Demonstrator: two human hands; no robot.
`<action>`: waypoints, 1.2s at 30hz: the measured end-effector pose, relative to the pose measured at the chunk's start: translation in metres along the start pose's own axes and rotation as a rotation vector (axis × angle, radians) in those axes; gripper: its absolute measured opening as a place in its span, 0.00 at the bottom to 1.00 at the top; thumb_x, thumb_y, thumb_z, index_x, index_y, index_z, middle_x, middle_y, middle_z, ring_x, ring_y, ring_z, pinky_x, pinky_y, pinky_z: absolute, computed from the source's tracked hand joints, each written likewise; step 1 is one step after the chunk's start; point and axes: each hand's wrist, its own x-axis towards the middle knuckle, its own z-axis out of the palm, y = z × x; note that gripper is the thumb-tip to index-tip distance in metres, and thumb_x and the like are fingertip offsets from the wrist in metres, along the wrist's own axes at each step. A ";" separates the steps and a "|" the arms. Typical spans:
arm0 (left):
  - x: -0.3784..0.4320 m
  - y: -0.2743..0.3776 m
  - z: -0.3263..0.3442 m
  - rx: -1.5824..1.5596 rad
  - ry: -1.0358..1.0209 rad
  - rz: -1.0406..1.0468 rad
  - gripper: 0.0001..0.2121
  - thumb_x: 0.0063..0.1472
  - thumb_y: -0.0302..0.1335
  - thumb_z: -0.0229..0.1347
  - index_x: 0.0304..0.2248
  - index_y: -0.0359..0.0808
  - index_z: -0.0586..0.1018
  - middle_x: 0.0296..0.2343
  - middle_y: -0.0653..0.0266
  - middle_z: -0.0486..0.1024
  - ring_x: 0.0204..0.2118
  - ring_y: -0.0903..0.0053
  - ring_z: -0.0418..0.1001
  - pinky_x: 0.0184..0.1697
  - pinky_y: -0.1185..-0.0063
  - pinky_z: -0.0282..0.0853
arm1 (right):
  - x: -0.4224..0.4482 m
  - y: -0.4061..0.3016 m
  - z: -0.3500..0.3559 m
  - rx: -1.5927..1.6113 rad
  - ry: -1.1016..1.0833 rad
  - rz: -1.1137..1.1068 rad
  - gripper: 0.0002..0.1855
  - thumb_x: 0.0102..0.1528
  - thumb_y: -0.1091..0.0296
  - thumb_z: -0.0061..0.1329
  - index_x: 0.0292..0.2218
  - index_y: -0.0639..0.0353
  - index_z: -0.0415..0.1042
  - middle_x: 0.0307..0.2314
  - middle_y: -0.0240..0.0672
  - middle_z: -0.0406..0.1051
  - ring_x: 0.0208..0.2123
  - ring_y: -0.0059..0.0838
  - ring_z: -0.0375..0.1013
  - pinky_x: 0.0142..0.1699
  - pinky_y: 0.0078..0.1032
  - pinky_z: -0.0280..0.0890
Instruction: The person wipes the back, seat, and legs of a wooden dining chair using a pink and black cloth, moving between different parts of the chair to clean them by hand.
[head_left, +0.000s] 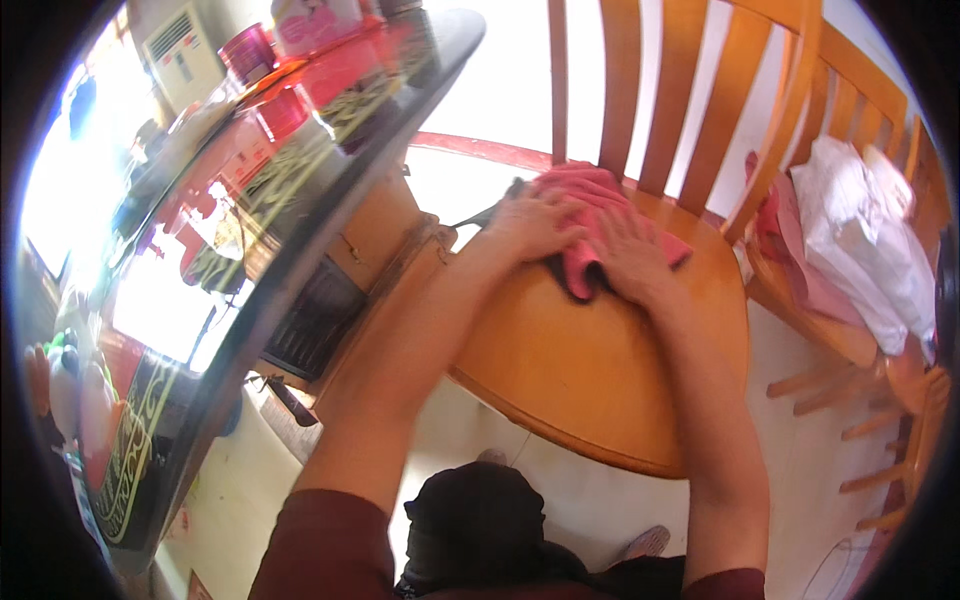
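A bunched pink cloth (585, 184) lies on the rear part of a wooden chair's seat (577, 367), near the backrest slats. My left hand (536, 225) holds its left side down, the fingers bent over the fabric. On its right side my right hand (634, 251) presses the cloth to the seat with fingers extended and slightly spread. A dark-edged fold of cloth sticks out between the two hands. The part of the seat beneath the cloth is hidden.
At left stands a glossy dark table (300, 202) holding a pink canister (247, 54) and other items. Below its edge is a wooden cabinet (375, 225). White bags (862, 232) lie on another chair at right. A wooden backrest (667, 97) rises behind the cloth.
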 end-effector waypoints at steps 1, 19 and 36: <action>-0.018 -0.017 -0.005 0.001 -0.016 -0.032 0.27 0.57 0.55 0.43 0.51 0.50 0.68 0.55 0.63 0.58 0.59 0.60 0.53 0.58 0.58 0.51 | 0.006 -0.022 0.002 0.029 -0.014 -0.028 0.33 0.61 0.45 0.24 0.60 0.58 0.49 0.60 0.39 0.48 0.62 0.45 0.42 0.63 0.46 0.36; -0.214 0.106 -0.049 0.158 -0.111 0.388 0.29 0.52 0.45 0.56 0.53 0.47 0.67 0.54 0.64 0.60 0.58 0.59 0.53 0.48 0.51 0.54 | -0.203 -0.039 -0.075 0.259 -0.054 -0.500 0.35 0.57 0.48 0.38 0.58 0.61 0.52 0.57 0.43 0.51 0.61 0.43 0.45 0.63 0.44 0.39; 0.033 0.228 0.013 -0.035 -0.141 0.522 0.29 0.55 0.53 0.48 0.51 0.46 0.69 0.56 0.58 0.58 0.61 0.55 0.47 0.54 0.46 0.48 | -0.200 0.122 0.010 1.323 0.288 0.260 0.33 0.62 0.49 0.30 0.60 0.62 0.46 0.58 0.39 0.51 0.59 0.29 0.50 0.62 0.26 0.46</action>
